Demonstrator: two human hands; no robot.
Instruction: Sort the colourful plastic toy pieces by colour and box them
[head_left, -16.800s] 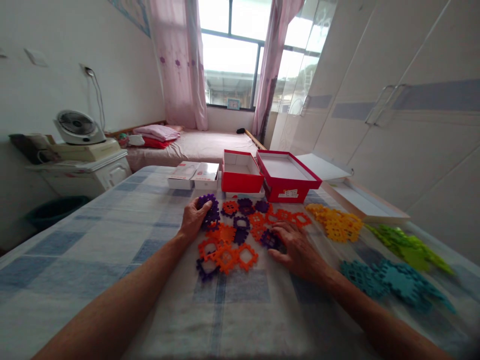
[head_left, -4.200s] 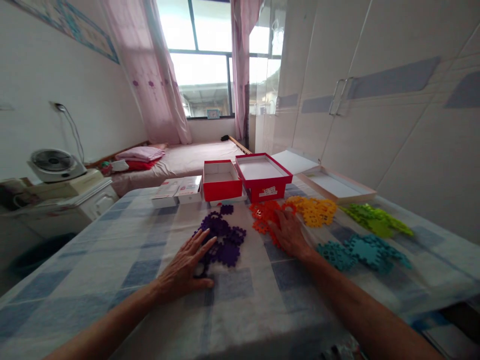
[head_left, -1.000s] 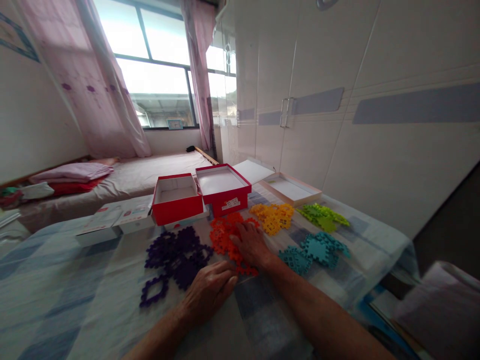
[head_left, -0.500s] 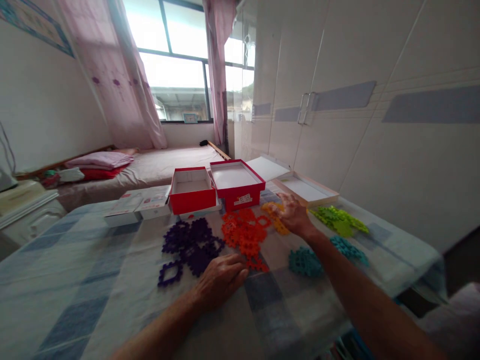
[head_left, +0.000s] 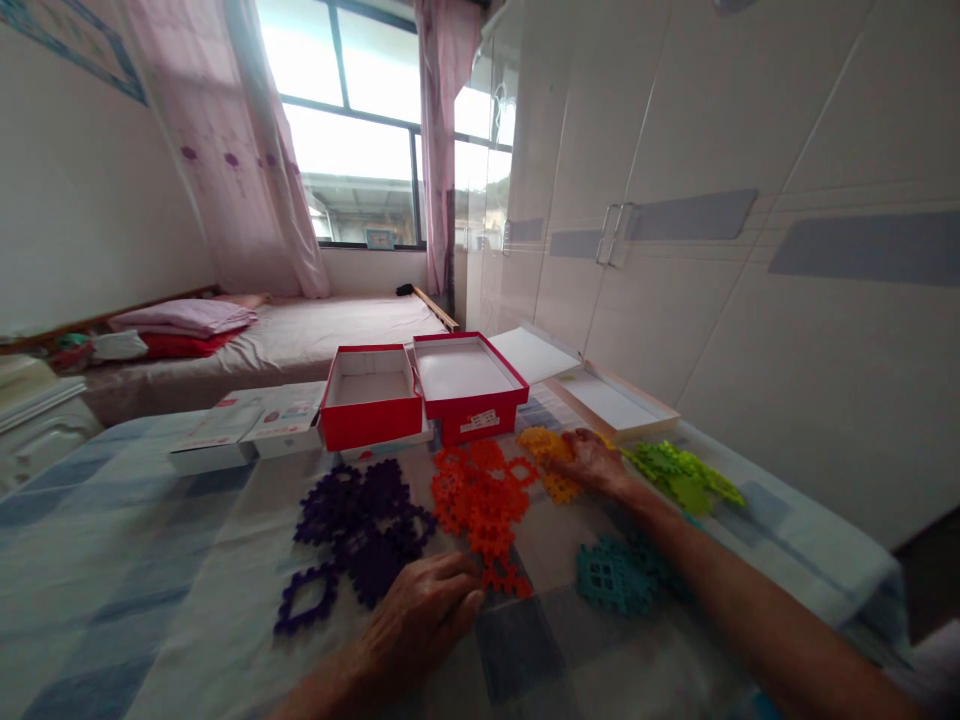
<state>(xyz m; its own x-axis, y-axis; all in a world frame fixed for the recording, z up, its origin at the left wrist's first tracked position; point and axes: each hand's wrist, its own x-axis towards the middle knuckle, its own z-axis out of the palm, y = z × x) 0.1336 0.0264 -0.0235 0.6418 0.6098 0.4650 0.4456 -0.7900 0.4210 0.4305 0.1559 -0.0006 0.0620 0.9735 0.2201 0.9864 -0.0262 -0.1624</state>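
My left hand [head_left: 431, 612] rests on the tablecloth, fingers loosely curled together, with nothing visible in them. It lies between a pile of dark purple interlocking plastic pieces [head_left: 382, 570] and the near end of a heap of orange interlocking pieces [head_left: 484, 500]. My right hand [head_left: 596, 462] is farther off, its fingers closed around the edge of the yellow interlocking pieces [head_left: 551, 450]. Teal pieces [head_left: 615, 575] lie partly hidden under my right forearm. Beyond that wrist is a pile of lime green pieces [head_left: 679, 470].
Behind the piles stand an open red box [head_left: 371, 425] and a second red box [head_left: 480, 405] holding a white-lined lid. A shallow open box [head_left: 615, 400] sits at the back right, white cartons [head_left: 251, 425] at the back left. A checked cloth [head_left: 225, 560] covers the table.
My right hand has come down onto the yellow pieces and its fingers have closed in. My left hand stays by the orange heap. The whole view has shifted slightly.
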